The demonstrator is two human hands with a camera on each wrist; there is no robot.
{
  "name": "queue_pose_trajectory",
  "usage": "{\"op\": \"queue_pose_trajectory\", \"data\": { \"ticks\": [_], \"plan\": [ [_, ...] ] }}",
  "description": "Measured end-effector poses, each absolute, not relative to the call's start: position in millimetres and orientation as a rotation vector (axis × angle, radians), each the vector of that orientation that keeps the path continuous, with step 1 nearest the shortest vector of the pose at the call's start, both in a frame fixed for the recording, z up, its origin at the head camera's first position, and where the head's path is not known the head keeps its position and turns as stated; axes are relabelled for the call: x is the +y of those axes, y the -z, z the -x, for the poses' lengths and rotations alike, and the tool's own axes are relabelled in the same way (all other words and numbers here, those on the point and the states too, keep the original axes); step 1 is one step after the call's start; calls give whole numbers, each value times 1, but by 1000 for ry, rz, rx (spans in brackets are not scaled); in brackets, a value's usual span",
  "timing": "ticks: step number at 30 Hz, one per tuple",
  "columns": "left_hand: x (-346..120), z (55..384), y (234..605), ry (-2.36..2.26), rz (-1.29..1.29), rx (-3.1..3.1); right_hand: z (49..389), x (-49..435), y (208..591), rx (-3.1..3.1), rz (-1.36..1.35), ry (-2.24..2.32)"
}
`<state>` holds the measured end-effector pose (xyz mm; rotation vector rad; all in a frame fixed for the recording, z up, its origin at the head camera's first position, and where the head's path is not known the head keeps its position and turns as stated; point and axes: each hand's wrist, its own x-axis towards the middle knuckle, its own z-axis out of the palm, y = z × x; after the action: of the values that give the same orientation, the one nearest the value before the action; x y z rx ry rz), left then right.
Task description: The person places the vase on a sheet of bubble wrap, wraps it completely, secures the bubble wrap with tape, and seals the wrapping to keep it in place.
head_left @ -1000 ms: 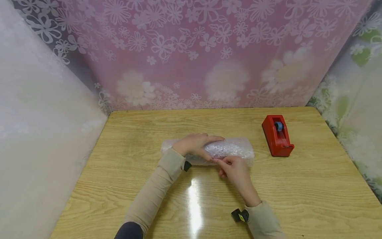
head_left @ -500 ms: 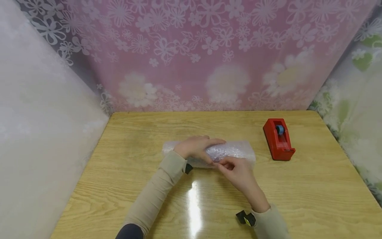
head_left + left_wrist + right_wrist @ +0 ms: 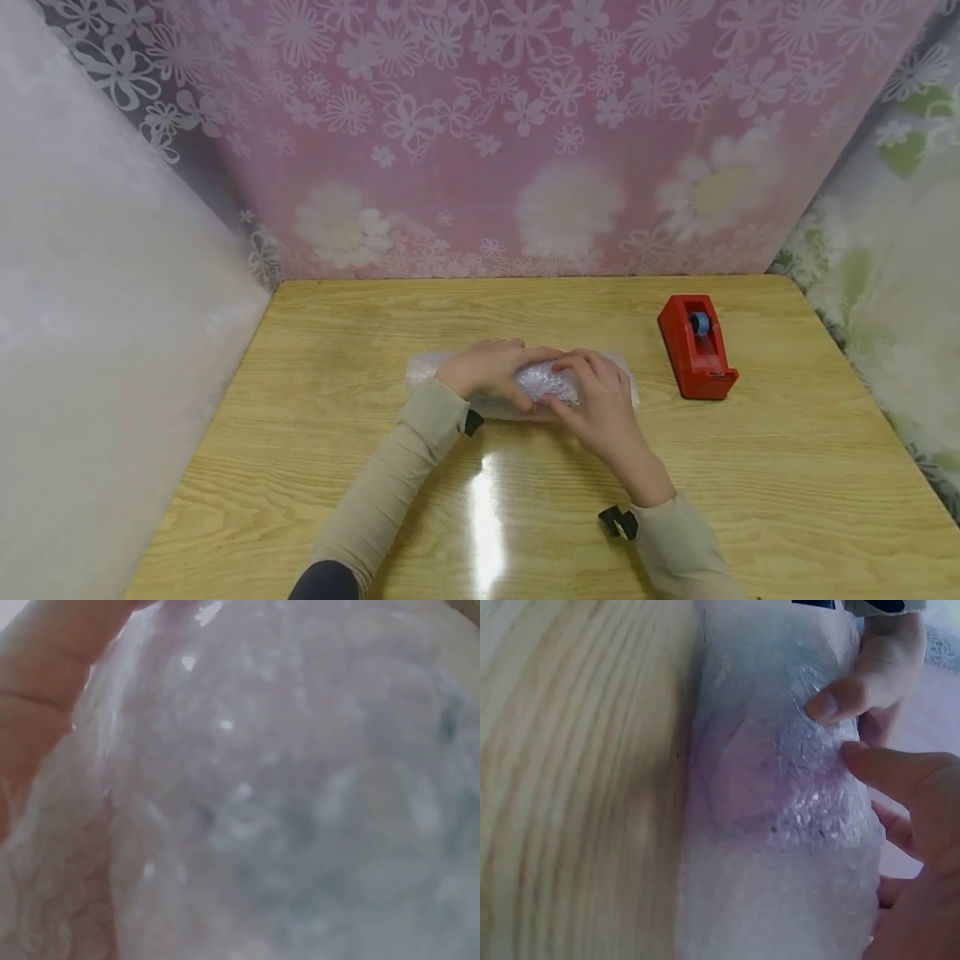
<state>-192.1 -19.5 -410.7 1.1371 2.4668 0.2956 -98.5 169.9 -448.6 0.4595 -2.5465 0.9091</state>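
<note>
A bubble-wrapped bundle (image 3: 547, 382), long and rounded, lies sideways on the wooden table. Something pinkish shows through the wrap (image 3: 746, 776) in the right wrist view; its kind is hidden. My left hand (image 3: 486, 369) grips the bundle left of its middle, thumb on the near side and fingers over the top. Just to the right, my right hand (image 3: 606, 412) holds it the same way, the two thumbs close together. Bubble wrap (image 3: 262, 772) fills most of the left wrist view, with a finger (image 3: 52, 675) of the left hand at the upper left.
To the right of the bundle stands a red tape dispenser (image 3: 696, 348) with a blue-cored roll in it. A pink floral curtain (image 3: 465, 167) hangs behind the table (image 3: 315, 467), and pale sheets flank it on both sides.
My right hand has gone from pinching at the bundle's near side to spreading round it, fingers now over the top. My left hand keeps its hold in place.
</note>
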Motion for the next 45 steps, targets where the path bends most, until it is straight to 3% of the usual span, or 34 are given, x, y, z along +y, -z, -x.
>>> {"op": "queue_pose_trajectory", "data": {
  "ticks": [15, 28, 37, 45],
  "plan": [
    [-19, 186, 410, -218, -1183, 2555, 101, 177, 447, -2718, -429, -861],
    [-23, 165, 418, -56, -1130, 2841, 102, 185, 437, -2800, -567, -736],
    [-34, 136, 448, -122, -1243, 3179, 103, 189, 447, -2850, -583, -495],
    [-39, 134, 466, -121, -1235, 3266, 105, 189, 458, -2811, -574, -382]
  ]
}}
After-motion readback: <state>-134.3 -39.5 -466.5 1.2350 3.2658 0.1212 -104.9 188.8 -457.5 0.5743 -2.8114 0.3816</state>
